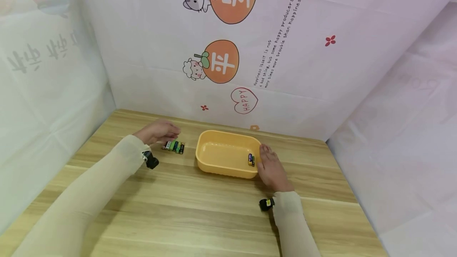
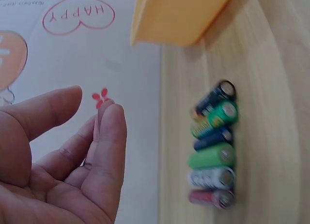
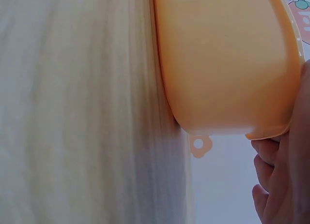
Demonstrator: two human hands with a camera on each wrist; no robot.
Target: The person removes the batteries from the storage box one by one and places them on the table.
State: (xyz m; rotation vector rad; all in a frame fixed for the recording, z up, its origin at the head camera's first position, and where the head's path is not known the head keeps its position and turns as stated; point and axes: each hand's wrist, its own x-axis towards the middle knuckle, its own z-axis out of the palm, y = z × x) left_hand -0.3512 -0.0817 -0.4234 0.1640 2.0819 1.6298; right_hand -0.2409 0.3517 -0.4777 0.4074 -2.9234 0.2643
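Observation:
In the head view my left hand (image 1: 158, 131) hovers over a row of several small batteries (image 1: 173, 146) on the table. The left wrist view shows this hand (image 2: 72, 156) with thumb and fingertips apart and nothing between them. Green, dark, white and red batteries (image 2: 211, 156) lie side by side to its right. A yellow plastic tub (image 1: 225, 173) stands right of the row, with two batteries (image 1: 251, 160) inside near its right end. My right hand (image 1: 273, 168) rests along the tub's right side, fingers fairly straight; the right wrist view shows its fingers (image 3: 264, 171) at the rim.
The wooden table (image 1: 185, 217) ends at a white printed cloth (image 1: 157, 50) behind the tub. More white cloth hangs at left (image 1: 46, 90) and right (image 1: 403, 150). A small black camera is strapped on each wrist.

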